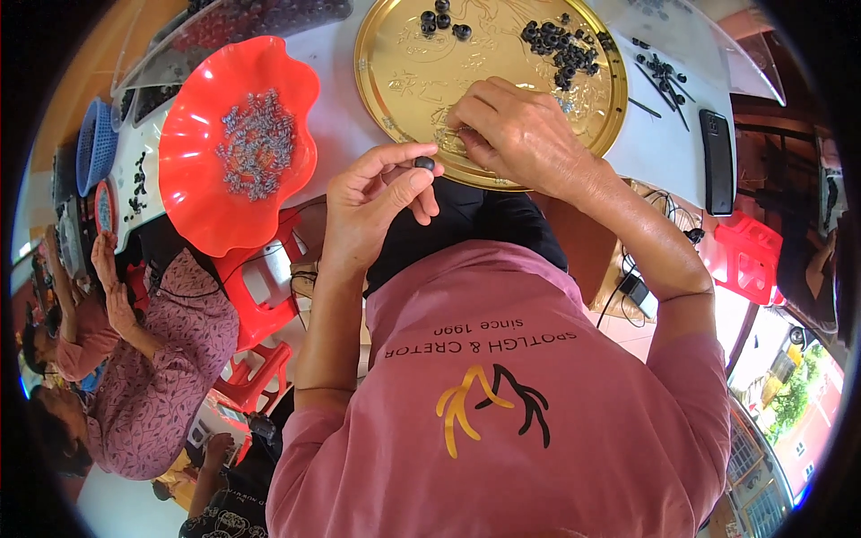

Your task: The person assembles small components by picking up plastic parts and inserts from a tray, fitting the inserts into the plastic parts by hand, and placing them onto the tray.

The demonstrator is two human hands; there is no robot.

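Between the thumb and fingers of my left hand (377,193) is a small round black piece (424,163), held just off the near edge of a round gold tray (404,90). My right hand (520,130) is over the tray's near part, its fingers curled down close to my left fingertips. Whatever those right fingers pinch is hidden. A heap of small black pieces (565,54) lies at the tray's far right, and a few more black pieces (439,20) sit at its far side. To the left stands a red wavy-rimmed bowl (193,179) with many small grey metal springs (256,143).
Right of the tray lie thin black rods (659,85), loose black parts and a black phone (715,161). A blue basket (94,148) and clear plastic bins are at the left. Red stools (753,255) flank me; co-workers sit on the left.
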